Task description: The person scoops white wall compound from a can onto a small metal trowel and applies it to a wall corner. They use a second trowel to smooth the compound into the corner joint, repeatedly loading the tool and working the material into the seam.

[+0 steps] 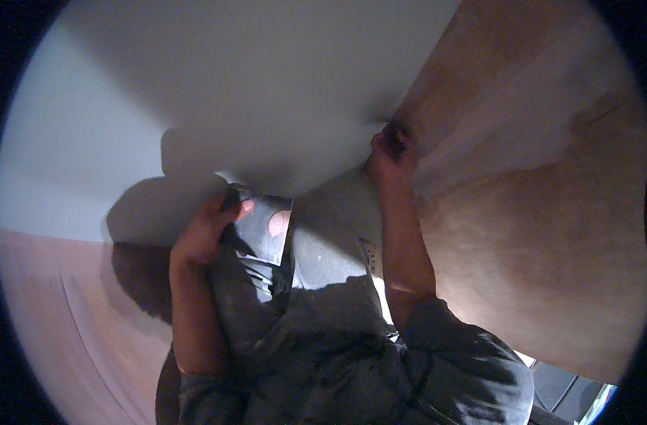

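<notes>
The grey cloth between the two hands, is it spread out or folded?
Spread, at least partly: the grey cloth stretches between the left hand and the right hand, each gripping an edge. Its lower part bunches in folds.

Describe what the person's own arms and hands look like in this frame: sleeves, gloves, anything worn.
Both hands are bare, with no gloves, rings or watch visible. The left hand and the right hand lead back along bare forearms. Dark grey, creased fabric sleeves begin near the elbows, low in the picture. No markings show on them.

Matt white wall (196,78), smooth wooden panel (550,234), grey cloth (323,248)
</notes>
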`<state>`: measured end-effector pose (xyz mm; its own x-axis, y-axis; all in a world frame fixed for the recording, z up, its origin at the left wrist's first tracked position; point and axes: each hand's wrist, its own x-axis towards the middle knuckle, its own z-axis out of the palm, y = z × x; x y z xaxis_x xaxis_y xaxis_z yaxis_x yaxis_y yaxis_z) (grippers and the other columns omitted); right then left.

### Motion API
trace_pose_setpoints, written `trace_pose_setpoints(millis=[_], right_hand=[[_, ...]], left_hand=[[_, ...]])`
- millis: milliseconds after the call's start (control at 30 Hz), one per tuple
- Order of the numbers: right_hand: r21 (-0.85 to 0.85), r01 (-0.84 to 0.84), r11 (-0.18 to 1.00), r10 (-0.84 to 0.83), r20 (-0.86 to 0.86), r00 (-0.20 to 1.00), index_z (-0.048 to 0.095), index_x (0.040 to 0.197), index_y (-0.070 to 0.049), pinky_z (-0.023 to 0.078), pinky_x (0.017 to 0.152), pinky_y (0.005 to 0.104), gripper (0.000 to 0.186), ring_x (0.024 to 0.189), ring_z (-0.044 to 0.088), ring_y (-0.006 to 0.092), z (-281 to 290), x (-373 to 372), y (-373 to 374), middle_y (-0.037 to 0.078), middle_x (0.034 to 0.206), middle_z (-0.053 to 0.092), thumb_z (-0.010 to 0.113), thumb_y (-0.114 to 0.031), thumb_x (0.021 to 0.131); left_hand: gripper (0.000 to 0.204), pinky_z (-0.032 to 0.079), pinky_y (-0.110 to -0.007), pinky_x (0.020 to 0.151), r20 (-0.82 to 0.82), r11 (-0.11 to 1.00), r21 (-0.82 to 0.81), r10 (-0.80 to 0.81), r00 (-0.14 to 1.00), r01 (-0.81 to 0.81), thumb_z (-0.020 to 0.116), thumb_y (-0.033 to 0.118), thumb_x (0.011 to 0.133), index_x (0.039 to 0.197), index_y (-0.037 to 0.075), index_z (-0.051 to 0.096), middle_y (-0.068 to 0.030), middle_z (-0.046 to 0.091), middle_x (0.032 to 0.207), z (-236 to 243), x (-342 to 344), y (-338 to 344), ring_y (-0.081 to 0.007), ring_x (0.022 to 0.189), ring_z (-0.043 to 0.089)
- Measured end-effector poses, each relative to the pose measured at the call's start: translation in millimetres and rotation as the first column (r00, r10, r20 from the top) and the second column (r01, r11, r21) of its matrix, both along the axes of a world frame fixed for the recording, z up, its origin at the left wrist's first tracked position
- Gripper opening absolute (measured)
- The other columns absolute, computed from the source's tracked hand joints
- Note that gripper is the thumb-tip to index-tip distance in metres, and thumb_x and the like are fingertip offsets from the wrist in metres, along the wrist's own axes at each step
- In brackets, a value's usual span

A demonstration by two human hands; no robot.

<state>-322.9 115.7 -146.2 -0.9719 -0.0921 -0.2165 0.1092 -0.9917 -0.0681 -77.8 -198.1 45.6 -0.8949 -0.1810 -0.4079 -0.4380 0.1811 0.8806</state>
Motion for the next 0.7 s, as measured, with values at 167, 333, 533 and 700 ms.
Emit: trace_pose_setpoints(millis=[167, 333, 533, 700], right_hand=[[0.451, 0.153, 0.879, -0.050, -0.232, 0.971, 0.059, 0.106, -0.001, 0.049, 0.081, 0.0423, 0.024, 0.091, 0.061, 0.0274, 55, 1, 2, 0.013, 0.099, 0.065, 0.064, -0.006, 0.083], [0.011, -0.082, 0.997, 0.082, -0.194, 0.977, 0.059, 0.109, 0.000, 0.050, 0.085, 0.0429, 0.024, 0.095, 0.061, 0.0302, 136, 51, -14, 0.015, 0.102, 0.065, 0.061, -0.007, 0.087], [0.877, 0.267, -0.400, 0.399, -0.095, 0.912, 0.045, 0.139, -0.002, 0.037, 0.107, 0.0499, 0.053, 0.123, 0.052, 0.0366, 119, 180, -12, 0.017, 0.136, 0.054, 0.057, -0.005, 0.088], [0.486, 0.730, -0.480, 0.684, -0.313, 0.659, 0.038, 0.146, -0.003, 0.039, 0.104, 0.0450, 0.066, 0.124, 0.051, 0.0364, 113, 203, -1, 0.018, 0.146, 0.045, 0.061, -0.007, 0.085]], left_hand=[[0.046, 0.051, -0.037, 0.073, -0.007, 0.995, 0.099, -0.031, 0.999, 0.032, 0.070, 0.039, 0.085, 0.115, 0.005, 0.060, -0.0081, 0.065, 0.099, -2, -5, 0, -0.0208, 0.087, 0.062], [0.036, 0.049, -0.037, 0.053, 0.013, 0.926, 0.376, 0.011, 1.000, -0.015, 0.070, 0.033, 0.087, 0.107, 0.005, 0.058, -0.0061, 0.065, 0.090, 0, -3, -1, -0.0193, 0.070, 0.065], [0.020, 0.052, -0.034, 0.056, -0.047, 0.680, 0.670, 0.441, 0.896, -0.299, 0.069, 0.022, 0.088, 0.102, 0.009, 0.063, -0.0047, 0.068, 0.090, 0, 4, 36, -0.0188, 0.074, 0.066], [0.019, 0.048, -0.031, 0.060, 0.294, 0.279, 0.886, 0.282, 0.913, -0.372, 0.072, 0.020, 0.086, 0.102, 0.012, 0.065, -0.0007, 0.068, 0.093, -55, 30, 98, -0.0147, 0.081, 0.064]])
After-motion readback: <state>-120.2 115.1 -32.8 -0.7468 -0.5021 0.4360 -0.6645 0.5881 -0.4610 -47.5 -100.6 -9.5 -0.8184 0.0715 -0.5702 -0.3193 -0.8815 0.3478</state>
